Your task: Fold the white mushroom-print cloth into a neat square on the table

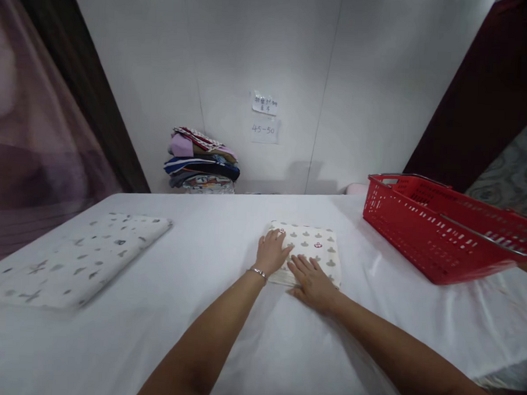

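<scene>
A folded cream cloth (pixel 305 246) with grey and red prints lies flat in the middle of the white-covered table (pixel 200 247). My left hand (pixel 271 253), with a silver bracelet at the wrist, rests on the cloth's left side, fingers stretched forward. My right hand (pixel 312 284) lies flat over its near edge, fingers spread. Both palms press from above and neither hand grips anything. Parts of the cloth's left and near edges are hidden under the hands.
A larger folded white cloth (pixel 77 259) with grey prints lies at the left. A red plastic basket (pixel 419 239) with metal handles stands at the right. A stack of folded fabrics (pixel 204 163) sits behind the table, beside a wall with paper signs (pixel 265 129).
</scene>
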The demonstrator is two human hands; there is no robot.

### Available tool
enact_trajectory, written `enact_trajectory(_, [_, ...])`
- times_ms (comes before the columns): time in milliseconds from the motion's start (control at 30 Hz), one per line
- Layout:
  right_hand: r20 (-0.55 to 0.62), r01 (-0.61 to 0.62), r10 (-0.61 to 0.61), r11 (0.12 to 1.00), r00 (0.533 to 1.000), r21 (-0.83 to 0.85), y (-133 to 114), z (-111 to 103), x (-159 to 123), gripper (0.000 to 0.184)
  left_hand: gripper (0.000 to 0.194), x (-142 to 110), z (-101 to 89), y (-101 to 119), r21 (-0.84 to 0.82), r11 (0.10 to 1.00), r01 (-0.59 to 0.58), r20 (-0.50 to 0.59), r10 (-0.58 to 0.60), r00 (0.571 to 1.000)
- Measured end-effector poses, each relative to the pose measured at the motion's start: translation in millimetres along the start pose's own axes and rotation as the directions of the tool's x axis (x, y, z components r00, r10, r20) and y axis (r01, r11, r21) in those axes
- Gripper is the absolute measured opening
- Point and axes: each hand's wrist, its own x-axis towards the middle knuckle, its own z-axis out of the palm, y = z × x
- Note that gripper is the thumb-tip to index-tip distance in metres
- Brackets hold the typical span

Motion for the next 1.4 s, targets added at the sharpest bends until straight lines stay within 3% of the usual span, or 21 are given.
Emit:
enact_trajectory(100, [0.079,-0.027,0.017,0.993,0.997,0.117,8,-15,5,0.065,0.053,5,15.5,-9,0.042,0.994,0.106,0.147,-0.111,0.983])
enact_trajectory(200, [0.027,-0.182,0.181,0.97,0.983,0.162,31,-28,17,0.061,0.054,2,24.5,-15,0.043,0.991,0.123,0.183,-0.129,0.975])
enact_trajectory(300, [-0.065,-0.44,0.446,0.893,0.893,0.089,59,-27,28,0.064,0.054,0,25.6,-16,0.048,0.99,0.129,0.184,-0.136,0.973])
enact_trajectory(400, [-0.039,-0.558,0.56,0.828,0.827,0.056,78,-11,31,0.066,0.056,0,25.3,-17,0.044,0.991,0.13,0.184,-0.136,0.973])
enact_trajectory(533, [-0.055,-0.549,0.552,0.833,0.832,0.06,84,3,30,0.065,0.057,0,26.0,-18,0.036,0.99,0.133,0.191,-0.137,0.972])
enact_trajectory(700, [-0.085,-0.533,0.544,0.837,0.835,0.125,84,4,28,0.062,0.058,1,24.0,-17,0.053,0.986,0.158,0.217,-0.166,0.962])
enact_trajectory(833, [-0.184,-0.496,0.542,0.833,0.82,0.246,91,11,24,0.053,0.059,2,23.5,-14,0.073,0.98,0.186,0.252,-0.199,0.947])
enact_trajectory(900, [-0.277,-0.467,0.565,0.813,0.777,0.348,96,17,21,0.052,0.059,2,23.8,-13,0.073,0.978,0.195,0.252,-0.208,0.945])
enact_trajectory(967, [-0.32,-0.464,0.65,0.735,0.689,0.494,101,22,19,0.057,0.06,2,23.7,-12,0.066,0.977,0.203,0.248,-0.213,0.945])
enact_trajectory(1033, [-0.281,-0.475,0.749,0.617,0.6,0.628,104,26,15,0.065,0.061,1,22.8,-11,0.052,0.975,0.214,0.253,-0.22,0.942])
enact_trajectory(1100, [-0.227,-0.478,0.81,0.518,0.541,0.71,103,29,10,0.071,0.061,0,20.9,-10,0.044,0.973,0.228,0.262,-0.232,0.937])
enact_trajectory(1267, [-0.188,-0.413,0.846,0.423,0.498,0.806,93,38,-5,0.076,0.06,-3,13.2,-2,0.05,0.962,0.27,0.269,-0.273,0.924])
enact_trajectory(1400, [-0.161,-0.354,0.842,0.38,0.515,0.855,92,32,-6,0.074,0.06,-11,8.6,11,0.044,0.94,0.338,0.284,-0.336,0.898])
